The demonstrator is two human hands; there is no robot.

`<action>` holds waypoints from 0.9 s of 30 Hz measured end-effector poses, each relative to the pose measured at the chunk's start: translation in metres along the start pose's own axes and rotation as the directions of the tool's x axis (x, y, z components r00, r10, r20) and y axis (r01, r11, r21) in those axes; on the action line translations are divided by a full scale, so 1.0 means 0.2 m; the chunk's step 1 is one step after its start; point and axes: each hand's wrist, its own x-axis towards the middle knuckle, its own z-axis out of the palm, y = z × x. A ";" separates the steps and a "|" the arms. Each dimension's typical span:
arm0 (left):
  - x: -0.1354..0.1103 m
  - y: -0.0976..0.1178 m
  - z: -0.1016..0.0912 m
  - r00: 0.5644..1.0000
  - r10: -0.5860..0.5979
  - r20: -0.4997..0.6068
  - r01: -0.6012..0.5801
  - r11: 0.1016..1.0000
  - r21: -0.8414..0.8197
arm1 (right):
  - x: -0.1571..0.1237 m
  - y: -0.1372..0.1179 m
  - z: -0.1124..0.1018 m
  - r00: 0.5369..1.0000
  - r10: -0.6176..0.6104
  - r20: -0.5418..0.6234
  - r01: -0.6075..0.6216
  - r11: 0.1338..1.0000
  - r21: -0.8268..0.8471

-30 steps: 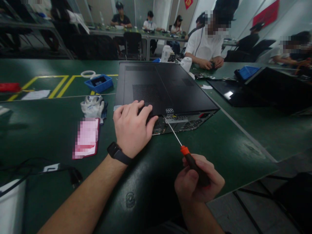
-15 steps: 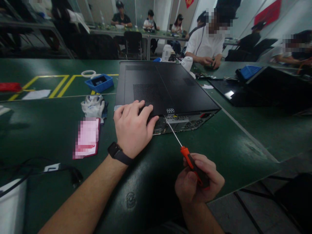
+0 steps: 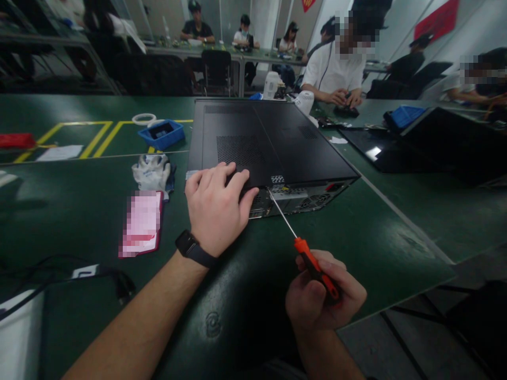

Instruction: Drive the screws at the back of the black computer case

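A black computer case (image 3: 269, 140) lies flat on the green table (image 3: 356, 237), its rear panel facing me. My left hand (image 3: 216, 206) rests on the case's near left corner, fingers spread flat on the lid. My right hand (image 3: 322, 303) is closed round the orange and black handle of a screwdriver (image 3: 304, 250). The screwdriver's thin shaft points up and left, with its tip at the top edge of the rear panel near a small vent patch.
A pink-covered item (image 3: 141, 222), white work gloves (image 3: 152, 171), a blue tray (image 3: 161, 134) and a tape roll (image 3: 143, 119) lie to the left. Black cables (image 3: 79, 274) trail at lower left. Another black case (image 3: 435, 142) sits at right. Several people work at the far tables.
The screwdriver handle has turned in my right hand, showing more orange now. Its tip stays at the same spot on the case. My left hand has not moved.
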 end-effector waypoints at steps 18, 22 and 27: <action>0.00 0.00 0.00 1.000 0.009 0.003 -0.009 1.000 0.010 | -0.01 0.01 -0.03 0.997 0.022 0.073 -0.020 1.000 -0.021; 0.00 0.00 0.00 1.000 0.008 0.002 -0.008 1.000 -0.004 | -0.01 0.01 -0.04 0.997 0.027 0.076 -0.023 0.998 -0.053; 0.00 0.00 -0.01 1.000 0.006 0.005 -0.006 1.000 -0.005 | 0.00 0.01 -0.01 1.000 -0.021 -0.023 0.020 0.998 -0.057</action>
